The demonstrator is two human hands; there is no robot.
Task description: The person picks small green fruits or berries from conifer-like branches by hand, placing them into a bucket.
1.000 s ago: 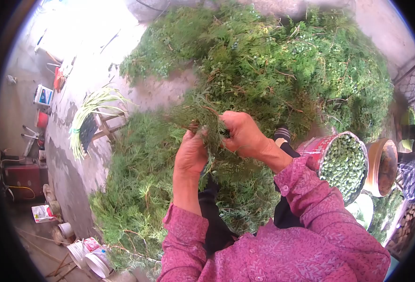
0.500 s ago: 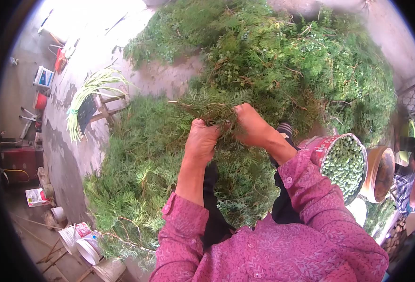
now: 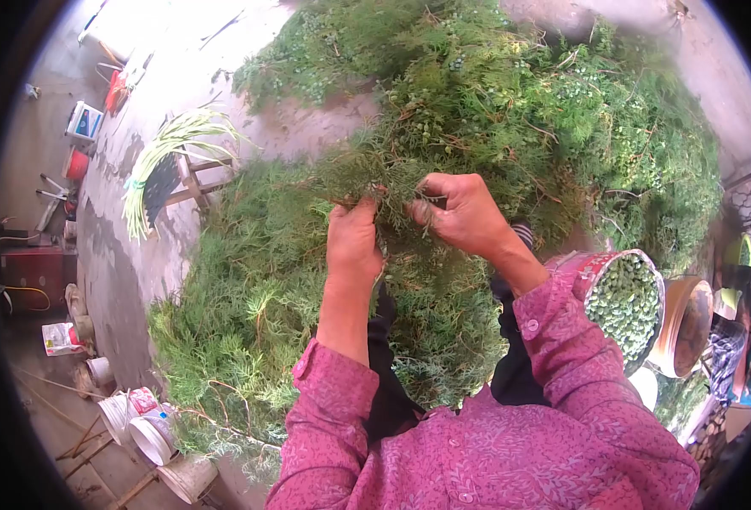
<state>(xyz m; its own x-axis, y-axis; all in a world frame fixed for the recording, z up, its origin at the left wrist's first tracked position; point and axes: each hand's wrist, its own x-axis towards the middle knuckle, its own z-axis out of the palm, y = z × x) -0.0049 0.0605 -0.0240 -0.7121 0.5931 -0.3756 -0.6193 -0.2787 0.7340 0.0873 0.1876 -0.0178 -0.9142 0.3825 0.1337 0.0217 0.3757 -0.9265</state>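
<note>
W/ fingers of L hand (image 3: 355,242), gripping feathery, dk-green, fine-leaved sprig (image 3: 362,174). W/ R hand (image 3: 469,214) fingers curled narrow near its edge, can't tell if holding anything.

A feathery, dull-green evergreen sprig (image 3: 367,176) with fine, scaly foliage and thin brownish stems is raised above a broad heap of similar green cuttings (image 3: 252,280). The left hand (image 3: 356,242) pinches its lower part, while its leafy tips fan out leftward and upward. The curled right hand (image 3: 463,212) meets its right side; the exact contact is unclear.
</note>
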